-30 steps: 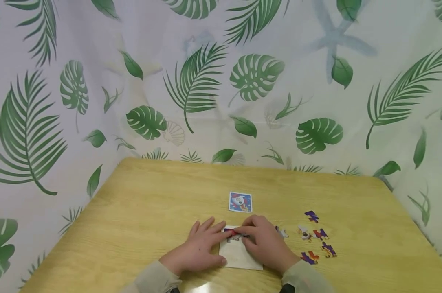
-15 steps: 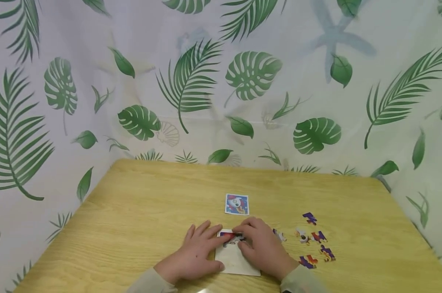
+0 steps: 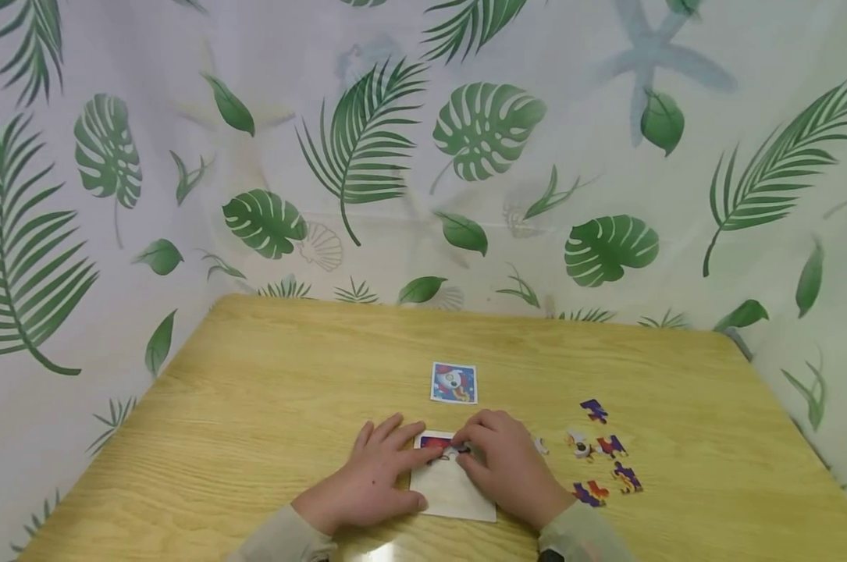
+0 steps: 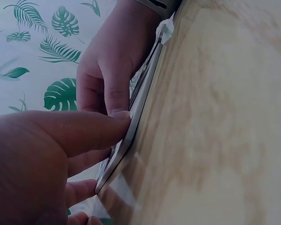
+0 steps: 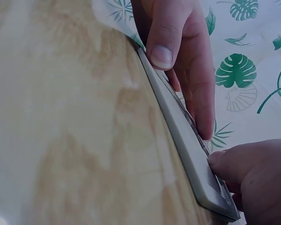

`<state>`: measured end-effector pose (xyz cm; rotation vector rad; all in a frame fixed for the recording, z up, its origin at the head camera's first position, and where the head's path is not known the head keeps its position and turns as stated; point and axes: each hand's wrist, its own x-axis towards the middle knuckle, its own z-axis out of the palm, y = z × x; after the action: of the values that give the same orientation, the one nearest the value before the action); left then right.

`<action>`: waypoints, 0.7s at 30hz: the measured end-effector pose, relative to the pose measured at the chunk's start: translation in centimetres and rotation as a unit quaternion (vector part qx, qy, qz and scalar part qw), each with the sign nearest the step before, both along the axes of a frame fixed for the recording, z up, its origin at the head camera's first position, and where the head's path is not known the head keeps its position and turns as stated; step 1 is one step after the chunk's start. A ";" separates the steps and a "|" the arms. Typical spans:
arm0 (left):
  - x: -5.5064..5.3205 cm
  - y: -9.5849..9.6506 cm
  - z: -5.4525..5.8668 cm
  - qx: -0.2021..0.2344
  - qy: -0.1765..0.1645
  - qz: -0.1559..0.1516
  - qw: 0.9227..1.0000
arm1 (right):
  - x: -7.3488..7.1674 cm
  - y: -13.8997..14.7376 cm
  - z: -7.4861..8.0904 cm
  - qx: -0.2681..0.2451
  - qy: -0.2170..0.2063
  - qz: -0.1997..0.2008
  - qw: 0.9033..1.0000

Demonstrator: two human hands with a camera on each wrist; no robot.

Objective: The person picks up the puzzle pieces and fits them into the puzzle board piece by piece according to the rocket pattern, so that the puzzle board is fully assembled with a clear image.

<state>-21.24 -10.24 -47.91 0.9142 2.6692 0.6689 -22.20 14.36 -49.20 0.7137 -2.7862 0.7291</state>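
A pale square puzzle board [image 3: 457, 496] lies on the table, with red and purple puzzle pieces [image 3: 433, 442] along its far edge. My left hand [image 3: 370, 480] is spread over the board's left side. Its index finger touches the fitted pieces and its thumb rests at the near left edge. At the far right corner, my right hand [image 3: 510, 468] pinches a small puzzle piece [image 3: 460, 449], mostly hidden by the fingers. In the right wrist view, the right thumb [image 5: 225, 164] lies low over the board's surface.
Beyond the board lies a small picture card [image 3: 454, 383]. Several loose puzzle pieces are scattered to the right, among them a purple one [image 3: 594, 410], a white one [image 3: 579, 444] and an orange and purple one [image 3: 591, 493]. A leaf-print cloth [image 3: 395, 156] hangs behind the wooden table [image 3: 290, 375].
The head view has shifted slightly. My right fingers have made small movements with the piece at the board's far right corner. The left hand stays in place on the board.
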 end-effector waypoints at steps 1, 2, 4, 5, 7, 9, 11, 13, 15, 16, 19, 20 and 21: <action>0.0 0.0 0.1 -0.001 0.002 0.000 1.000 | 0.0 -0.1 0.0 0.002 0.000 -0.003 1.000; -0.1 0.0 0.1 -0.001 0.002 0.000 1.000 | 0.0 -0.1 0.1 0.002 0.001 -0.006 1.000; -0.1 -0.1 0.1 0.000 0.004 0.000 1.000 | 0.0 -0.1 0.1 0.000 0.001 -0.006 1.000; -0.1 0.0 0.1 0.000 0.005 -0.001 1.000 | 0.0 -0.1 0.1 -0.002 0.001 -0.006 1.000; 0.0 -0.1 0.1 0.003 0.005 -0.001 1.000 | 0.1 -0.1 0.1 -0.006 -0.003 -0.006 1.000; 0.0 -0.1 0.1 0.005 0.003 -0.001 1.000 | 0.0 0.0 0.0 -0.017 -0.014 -0.007 1.000; 0.1 -0.1 0.0 0.004 0.000 0.000 1.000 | 0.0 0.2 0.0 -0.031 -0.026 -0.015 0.999; 0.2 -0.1 0.1 -0.001 0.000 0.002 1.000 | -0.2 0.5 0.0 -0.048 -0.036 -0.025 0.998; 0.2 -0.1 0.2 -0.007 0.002 0.004 1.000 | -0.5 1.2 0.1 -0.058 -0.034 -0.037 0.997; 0.2 -0.1 0.2 -0.009 0.006 0.005 1.000 | -0.7 1.6 0.1 -0.062 -0.030 -0.043 0.997; 0.2 -0.1 0.3 -0.014 0.015 0.004 1.000 | -1.3 3.2 0.0 -0.064 -0.007 -0.063 0.996; 0.1 -0.1 0.4 -0.013 0.016 0.003 1.000 | -1.5 3.8 -0.1 -0.066 -0.002 -0.070 0.995; 0.2 -0.1 0.4 -0.011 0.015 0.002 1.000 | -1.7 4.5 -0.2 -0.067 0.002 -0.078 0.995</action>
<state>-21.08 -10.30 -47.52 0.9208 2.7003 0.6290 -23.86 18.82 -49.38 0.4675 -2.7193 0.8715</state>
